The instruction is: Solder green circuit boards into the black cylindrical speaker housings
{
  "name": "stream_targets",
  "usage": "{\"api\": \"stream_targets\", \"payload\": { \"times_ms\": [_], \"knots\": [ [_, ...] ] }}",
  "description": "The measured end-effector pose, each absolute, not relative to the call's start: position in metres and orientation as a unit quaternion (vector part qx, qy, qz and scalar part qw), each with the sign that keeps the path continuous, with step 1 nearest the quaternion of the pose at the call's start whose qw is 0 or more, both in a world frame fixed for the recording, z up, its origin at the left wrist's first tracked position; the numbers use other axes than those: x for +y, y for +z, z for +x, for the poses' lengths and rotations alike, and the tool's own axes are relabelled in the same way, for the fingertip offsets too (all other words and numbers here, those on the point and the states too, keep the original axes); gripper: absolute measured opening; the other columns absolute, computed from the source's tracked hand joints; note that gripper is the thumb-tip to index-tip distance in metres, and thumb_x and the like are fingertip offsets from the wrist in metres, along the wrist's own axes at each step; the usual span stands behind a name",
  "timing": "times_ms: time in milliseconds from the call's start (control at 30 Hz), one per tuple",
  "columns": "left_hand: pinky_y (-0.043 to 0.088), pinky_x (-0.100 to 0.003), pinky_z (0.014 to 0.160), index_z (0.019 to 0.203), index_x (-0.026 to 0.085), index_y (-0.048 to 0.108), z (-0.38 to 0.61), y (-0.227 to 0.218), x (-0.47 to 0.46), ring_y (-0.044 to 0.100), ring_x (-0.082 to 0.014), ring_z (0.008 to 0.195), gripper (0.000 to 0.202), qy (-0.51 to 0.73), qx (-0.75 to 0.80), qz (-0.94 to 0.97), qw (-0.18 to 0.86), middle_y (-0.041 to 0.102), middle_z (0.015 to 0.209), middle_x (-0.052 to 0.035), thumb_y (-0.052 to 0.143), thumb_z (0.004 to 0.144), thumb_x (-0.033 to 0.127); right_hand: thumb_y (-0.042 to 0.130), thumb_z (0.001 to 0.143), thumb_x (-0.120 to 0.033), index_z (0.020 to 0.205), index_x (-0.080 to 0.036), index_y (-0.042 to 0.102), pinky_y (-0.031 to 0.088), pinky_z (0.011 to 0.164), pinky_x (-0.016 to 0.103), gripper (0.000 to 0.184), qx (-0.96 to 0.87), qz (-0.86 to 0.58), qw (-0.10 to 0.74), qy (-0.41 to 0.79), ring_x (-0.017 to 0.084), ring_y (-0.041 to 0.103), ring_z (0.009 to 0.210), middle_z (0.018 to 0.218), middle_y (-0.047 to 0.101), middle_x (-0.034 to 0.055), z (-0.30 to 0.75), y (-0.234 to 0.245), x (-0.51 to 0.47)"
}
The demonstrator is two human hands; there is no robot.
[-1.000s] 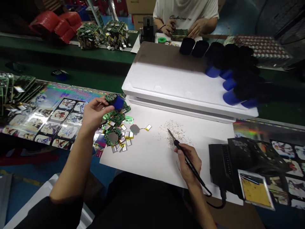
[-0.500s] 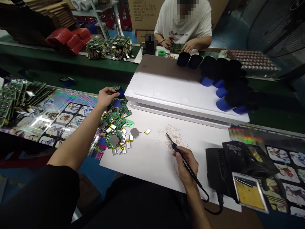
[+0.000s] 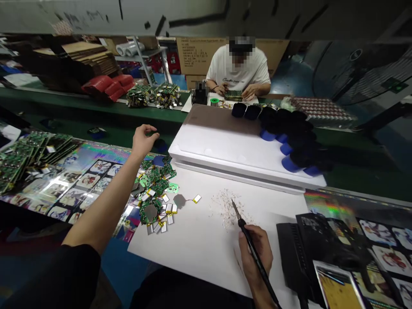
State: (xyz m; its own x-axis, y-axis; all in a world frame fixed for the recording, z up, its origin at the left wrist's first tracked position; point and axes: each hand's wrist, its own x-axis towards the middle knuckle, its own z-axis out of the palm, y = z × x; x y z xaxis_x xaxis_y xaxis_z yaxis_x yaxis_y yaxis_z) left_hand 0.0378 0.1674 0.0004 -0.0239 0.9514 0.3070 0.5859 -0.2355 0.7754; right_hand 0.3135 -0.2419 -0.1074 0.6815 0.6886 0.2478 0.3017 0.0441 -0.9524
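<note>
Room: From my remote view, this is a cluttered electronics workshop, with a co-worker in a white T-shirt (image 3: 238,71) at top centre, both hands on a green circuit board (image 3: 233,95).

Bench: A white paper sheet (image 3: 193,253) covers the lower centre, probably as a plain surface where small parts show up easily. A long white foam slab (image 3: 225,150) lies behind it, with blue cylinders with black tops (image 3: 289,163) grouped at its right end.

Parts: A heap of green circuit boards with silver pouch cells (image 3: 157,184) sits left of centre, within easy reach of the left arm. Pale solder crumbs (image 3: 227,210) are scattered right of it.

Left grip (image 3: 143,141): Open, fingers loosely curled, holding nothing I can see; it hovers at upper left of the sheet, beyond the heap.

Right grip (image 3: 255,253): Closed around a black soldering iron (image 3: 264,277), held penlike, probably for fine control, with the tip angled down over the crumbs.
</note>
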Motion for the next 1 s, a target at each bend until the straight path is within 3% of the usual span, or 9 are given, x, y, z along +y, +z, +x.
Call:
{"api": "stream_targets", "payload": {
  "times_ms": [100,233,367,500,567,667,800,900,1000],
  "knots": [
    [0.056,-0.034,0.098,0.1,0.018,0.066,0.084,0.028,0.159,0.07,-0.0227,0.108,0.02,0.473,0.457,0.708,0.257,0.073,0.114,-0.0083,0.07,0.083,0.029,0.08,0.086,-0.036,0.1,-0.024,0.072,0.062,0.072,0.032,0.02,-0.361,-0.673,0.631,0.137,0.021,0.074,0.08,0.091,0.073,0.0029,0.312,-0.109,-0.242],
    [0.057,-0.037,0.099,0.107,0.015,0.069,0.172,0.048,0.144,0.073,-0.0217,0.103,0.02,0.393,0.31,0.809,0.308,0.077,0.111,-0.0101,0.064,0.092,0.027,0.081,0.087,-0.046,0.102,-0.023,0.07,0.059,0.062,0.031,0.03,-0.316,-0.694,0.63,0.145,0.019,0.07,0.064,0.079,0.072,0.0012,0.311,-0.111,-0.243],
    [0.057,-0.038,0.105,0.121,0.016,0.071,0.264,0.042,0.123,0.074,-0.0228,0.112,0.029,0.309,0.214,0.868,0.325,0.077,0.124,-0.0115,0.064,0.092,0.018,0.077,0.091,-0.051,0.11,-0.023,0.068,0.054,0.053,0.03,0.035,-0.297,-0.687,0.64,0.173,0.017,0.065,0.052,0.075,0.073,0.0002,0.308,-0.111,-0.242],
    [0.047,-0.048,0.12,0.144,0.022,0.061,0.335,0.036,0.099,0.062,-0.0328,0.138,0.058,0.243,0.214,0.903,0.281,0.061,0.153,-0.0156,0.078,0.089,0.022,0.075,0.091,-0.054,0.115,-0.025,0.069,0.052,0.051,0.03,0.038,-0.263,-0.698,0.652,0.138,0.017,0.064,0.053,0.083,0.075,0.0011,0.306,-0.111,-0.239],
    [0.047,-0.052,0.119,0.142,0.019,0.061,0.36,0.037,0.091,0.06,-0.0368,0.14,0.052,0.238,0.239,0.901,0.274,0.058,0.155,-0.0199,0.075,0.093,0.025,0.076,0.091,-0.055,0.117,-0.025,0.069,0.052,0.052,0.03,0.041,-0.254,-0.707,0.646,0.135,0.016,0.063,0.054,0.085,0.073,0.0013,0.306,-0.112,-0.238],
    [0.051,-0.05,0.113,0.131,0.013,0.064,0.379,0.041,0.085,0.064,-0.0384,0.133,0.036,0.263,0.261,0.881,0.296,0.064,0.144,-0.0245,0.071,0.098,0.026,0.078,0.089,-0.055,0.116,-0.023,0.07,0.052,0.053,0.03,0.042,-0.271,-0.707,0.638,0.141,0.015,0.063,0.057,0.091,0.073,0.0035,0.308,-0.112,-0.239],
    [0.055,-0.041,0.107,0.117,0.015,0.066,0.362,0.045,0.073,0.07,-0.0294,0.122,0.025,0.289,0.252,0.859,0.338,0.073,0.129,-0.017,0.075,0.098,0.029,0.078,0.089,-0.054,0.116,-0.024,0.07,0.051,0.052,0.029,0.041,-0.267,-0.701,0.65,0.124,0.016,0.064,0.057,0.09,0.074,0.0033,0.31,-0.111,-0.24],
    [0.058,-0.037,0.103,0.111,0.018,0.067,0.306,0.046,0.049,0.072,-0.0229,0.119,0.025,0.294,0.165,0.822,0.459,0.074,0.127,-0.0126,0.08,0.093,0.031,0.077,0.09,-0.055,0.121,-0.024,0.069,0.051,0.05,0.029,0.045,-0.253,-0.704,0.649,0.138,0.017,0.065,0.054,0.085,0.076,0.0031,0.31,-0.108,-0.24],
    [0.057,-0.04,0.11,0.098,0.02,0.07,0.224,0.042,0.011,0.069,-0.0262,0.13,0.028,0.199,0.063,0.758,0.617,0.075,0.128,-0.0103,0.09,0.082,0.029,0.078,0.09,-0.053,0.124,-0.022,0.069,0.054,0.053,0.031,0.047,-0.256,-0.709,0.64,0.151,0.018,0.066,0.056,0.084,0.078,0.0038,0.309,-0.103,-0.24]
  ]
}}
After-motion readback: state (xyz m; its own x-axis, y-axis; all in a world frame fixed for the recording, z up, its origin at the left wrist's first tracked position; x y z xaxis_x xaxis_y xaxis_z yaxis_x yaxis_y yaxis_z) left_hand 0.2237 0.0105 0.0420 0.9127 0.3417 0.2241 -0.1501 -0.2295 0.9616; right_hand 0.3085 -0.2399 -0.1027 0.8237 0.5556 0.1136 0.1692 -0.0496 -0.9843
